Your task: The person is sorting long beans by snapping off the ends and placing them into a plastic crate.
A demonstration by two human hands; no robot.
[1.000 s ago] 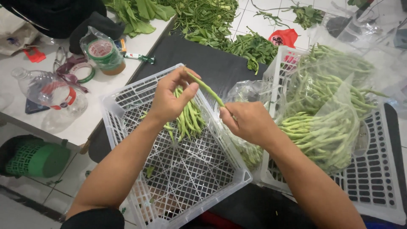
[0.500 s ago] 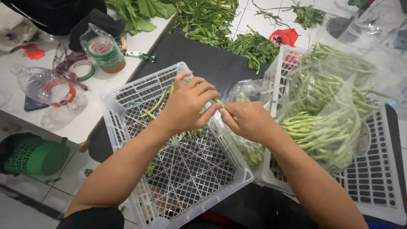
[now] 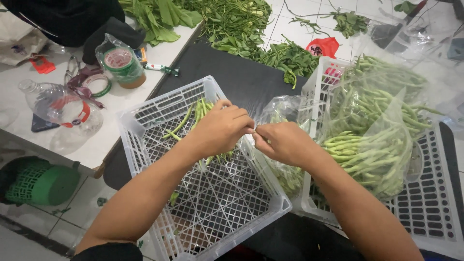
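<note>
Nearest the camera, a white lattice crate (image 3: pixel 212 212) sits on a black surface (image 3: pixel 241 77), one corner pointing toward the person. Both forearms reach over it. The left hand (image 3: pixel 220 129) hovers above the crate's far half, curled narrow, with the fingertips pinched together at its right side; a few green beans (image 3: pixel 195 116) lie beneath and just beyond it on the crate floor. The right hand (image 3: pixel 282 142) is just beside the left, fingertips meeting it over the crate's right rim, also closed narrow in a pinch. What the two hands grip between them is too small to tell.

Directly behind the right hand a clear plastic bag (image 3: pixel 282 108) of beans lies between the two crates. To the right, a second white crate (image 3: pixel 430 212) carries a larger clear bag of long green beans (image 3: pixel 372 145).

At the left, a white tiled desk (image 3: pixel 111 140) holds a clear plastic bottle (image 3: pixel 58 108) near its front edge, a roll of green tape (image 3: pixel 99 84) further in, and a bagged tape roll (image 3: pixel 121 63) behind that. Below the desk's front edge a green basket (image 3: pixel 36 181) lies on the floor.

Farthest off, leafy greens (image 3: pixel 232 24) are heaped along the far edge of the black surface, with a red bag (image 3: pixel 323 47) beside them.
</note>
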